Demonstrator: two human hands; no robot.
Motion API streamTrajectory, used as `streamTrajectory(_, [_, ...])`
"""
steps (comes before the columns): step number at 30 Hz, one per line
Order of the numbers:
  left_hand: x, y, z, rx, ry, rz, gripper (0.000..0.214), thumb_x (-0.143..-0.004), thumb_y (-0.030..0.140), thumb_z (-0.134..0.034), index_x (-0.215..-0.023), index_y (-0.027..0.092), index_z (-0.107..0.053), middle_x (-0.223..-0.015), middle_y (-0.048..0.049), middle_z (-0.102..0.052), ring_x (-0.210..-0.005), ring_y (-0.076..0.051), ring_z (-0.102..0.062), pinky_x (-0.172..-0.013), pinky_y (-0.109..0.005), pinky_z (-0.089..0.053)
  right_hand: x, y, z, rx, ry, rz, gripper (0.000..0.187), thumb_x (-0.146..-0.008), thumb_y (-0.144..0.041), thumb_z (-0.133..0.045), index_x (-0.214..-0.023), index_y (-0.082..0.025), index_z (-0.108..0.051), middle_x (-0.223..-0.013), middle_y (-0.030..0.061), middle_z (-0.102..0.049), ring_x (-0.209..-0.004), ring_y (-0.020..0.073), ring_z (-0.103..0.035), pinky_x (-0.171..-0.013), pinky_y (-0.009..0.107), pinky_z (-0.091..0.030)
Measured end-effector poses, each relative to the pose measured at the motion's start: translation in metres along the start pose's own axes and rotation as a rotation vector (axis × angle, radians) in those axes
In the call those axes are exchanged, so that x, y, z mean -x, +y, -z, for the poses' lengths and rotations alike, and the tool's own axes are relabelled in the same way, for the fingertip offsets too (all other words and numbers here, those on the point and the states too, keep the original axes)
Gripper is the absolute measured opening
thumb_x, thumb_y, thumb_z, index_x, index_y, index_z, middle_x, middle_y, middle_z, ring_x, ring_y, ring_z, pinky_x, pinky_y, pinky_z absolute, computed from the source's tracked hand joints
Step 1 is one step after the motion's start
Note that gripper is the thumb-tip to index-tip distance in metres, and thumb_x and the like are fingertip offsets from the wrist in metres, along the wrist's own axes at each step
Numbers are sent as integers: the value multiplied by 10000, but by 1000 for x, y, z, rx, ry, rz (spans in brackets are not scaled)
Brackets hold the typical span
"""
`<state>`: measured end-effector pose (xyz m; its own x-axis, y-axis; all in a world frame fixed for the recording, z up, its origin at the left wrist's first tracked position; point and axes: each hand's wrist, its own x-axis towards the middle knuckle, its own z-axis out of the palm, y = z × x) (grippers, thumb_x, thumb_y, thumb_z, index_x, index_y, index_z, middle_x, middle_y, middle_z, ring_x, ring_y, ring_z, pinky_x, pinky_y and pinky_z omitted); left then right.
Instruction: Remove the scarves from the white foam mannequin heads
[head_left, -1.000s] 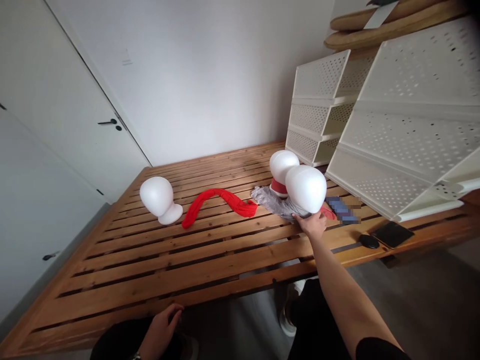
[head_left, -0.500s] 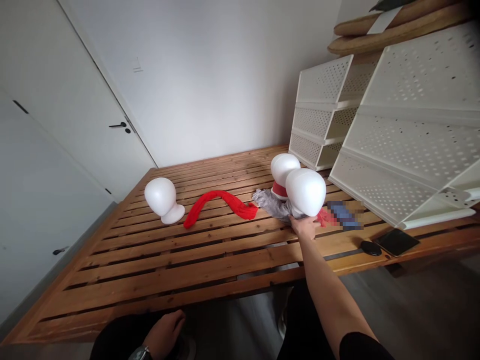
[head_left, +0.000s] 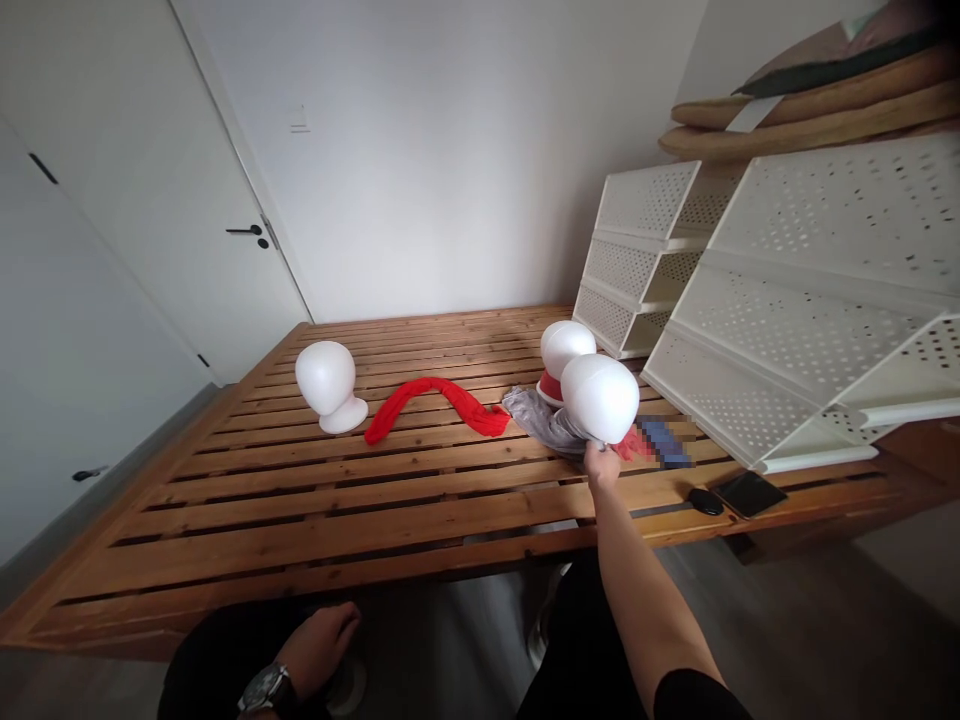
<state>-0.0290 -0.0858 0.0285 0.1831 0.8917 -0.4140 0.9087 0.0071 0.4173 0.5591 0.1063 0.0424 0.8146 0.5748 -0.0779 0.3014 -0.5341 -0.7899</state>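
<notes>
My right hand (head_left: 602, 465) reaches across the slatted wooden bed base (head_left: 315, 520) and grips the neck of a white foam mannequin head (head_left: 600, 398), its fingers partly hidden behind it. A grey cloth (head_left: 544, 422) lies crumpled against that head. Behind it stands a second foam head (head_left: 566, 348) with a red band around its neck. A red fabric strip (head_left: 435, 405) curves across the slats, next to a third foam head (head_left: 324, 378) on the left. My left hand (head_left: 319, 648), wearing a wristwatch, rests low on my lap, holding nothing.
White perforated stacking crates (head_left: 645, 255) and a larger perforated panel unit (head_left: 810, 300) stand at the right. A black phone (head_left: 742, 494) and a black oval object (head_left: 705, 502) lie near the front right edge. A blurred patch (head_left: 664, 443) lies beyond my right hand.
The whole view has swung and levelled as my head moved. My right hand stays on the foam head and sits slightly further left. My left hand remains low on my lap.
</notes>
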Motion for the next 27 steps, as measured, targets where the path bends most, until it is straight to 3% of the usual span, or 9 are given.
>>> streamTrajectory(6, [4, 7, 6, 90, 49, -91, 268, -887, 474, -446, -849, 341, -675, -888, 6, -745, -880, -268, -703, -827, -378, -479, 39, -8, 16, -142, 69, 155, 456, -763, -395, -462, -931, -75, -738, -883, 205, -737, -890, 323, -662, -800, 355, -491])
streamTrajectory(10, [13, 45, 14, 255, 84, -185, 309, -930, 486, -430, -949, 339, -701, -906, 7, -743, -887, -253, -694, -843, -372, -504, 86, -14, 16, -268, 31, 241, 399, -741, -443, -481, -798, -114, -698, -658, 101, -663, -684, 248, -591, -648, 316, -465])
streamTrajectory(14, [16, 99, 23, 436, 217, -308, 303, -938, 481, -483, -1087, 336, -703, -1124, -27, -736, -1074, -263, -671, -1009, -402, -500, 147, -28, 15, -407, -83, 362, 314, -739, -459, -520, -736, -166, -632, -621, 16, -591, -624, 174, -506, -582, 272, -427])
streamTrajectory(18, [7, 153, 54, 577, 399, -474, 445, -945, 466, -537, -1355, 300, -587, -1370, -91, -626, -1258, -272, -591, -1130, -452, -432, 217, -57, 33, -628, -265, 534, 191, -786, -365, -576, -725, -185, -593, -635, -33, -528, -612, 125, -438, -589, 242, -395])
streamTrajectory(20, [5, 176, 79, 603, 485, -529, 755, -844, 494, -701, -1508, 255, -433, -1487, -131, -527, -1369, -320, -500, -1172, -506, -374, 253, -73, 46, -699, -394, 643, 136, -811, -305, -584, -749, -186, -609, -666, -33, -541, -628, 121, -442, -610, 239, -397])
streamTrajectory(22, [7, 190, 104, 613, 493, -600, 1004, -695, 514, -846, -1537, 221, -386, -1539, -153, -466, -1412, -363, -442, -1178, -518, -362, 290, -86, 58, -662, -497, 784, 92, -813, -255, -581, -756, -195, -622, -693, -26, -562, -646, 128, -461, -623, 242, -399])
streamTrajectory(23, [9, 193, 114, 626, 467, -639, 1001, -663, 525, -867, -1507, 212, -431, -1525, -151, -486, -1397, -368, -457, -1165, -508, -381, 307, -90, 62, -618, -523, 871, 83, -804, -234, -586, -731, -202, -611, -693, -23, -562, -653, 133, -470, -626, 245, -395])
streamTrajectory(25, [14, 192, 127, 670, 390, -692, 794, -705, 556, -828, -1367, 197, -577, -1409, -129, -602, -1298, -349, -553, -1105, -478, -450, 338, -96, 67, -501, -552, 1055, 89, -772, -194, -592, -688, -214, -573, -703, -14, -568, -684, 150, -495, -653, 261, -391])
streamTrajectory(27, [15, 183, 129, 736, 344, -688, 642, -753, 566, -785, -1246, 178, -650, -1282, -110, -685, -1196, -330, -621, -1051, -466, -491, 360, -97, 67, -358, -608, 1220, 75, -741, -180, -603, -700, -222, -555, -767, 1, -605, -755, 175, -532, -722, 291, -395])
